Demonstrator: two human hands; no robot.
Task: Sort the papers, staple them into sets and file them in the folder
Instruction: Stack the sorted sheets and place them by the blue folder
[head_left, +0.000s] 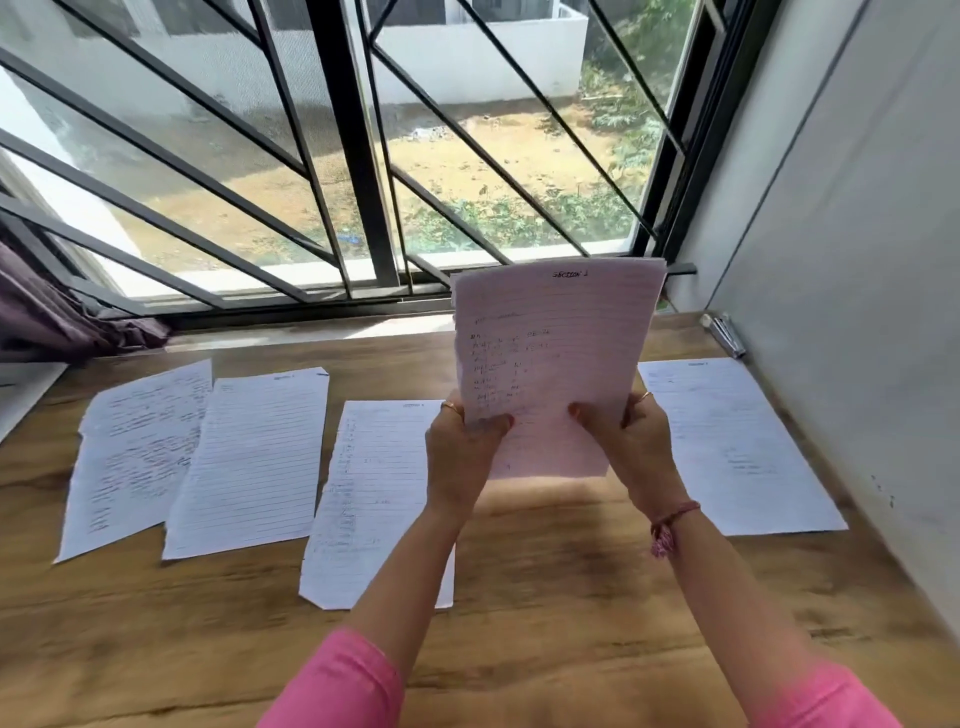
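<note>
I hold a thin stack of lined papers (556, 353) upright above the wooden table (545, 561); its top sheet reads "Section 1". My left hand (462, 447) grips the stack's lower left edge, and my right hand (634, 436) grips its lower right edge, thumbs on the front. Several other lined sheets lie flat on the table: a handwritten sheet (132, 457) at far left, a mostly blank one (254, 462) beside it, a sheet (363, 499) partly under my left forearm, and one (732, 441) at the right.
A silver stapler (724, 332) lies at the back right corner by the grey wall (852, 291). A barred window (353, 156) spans the back. Purple curtain (62, 317) hangs at left. A white object's edge (21, 389) shows at far left.
</note>
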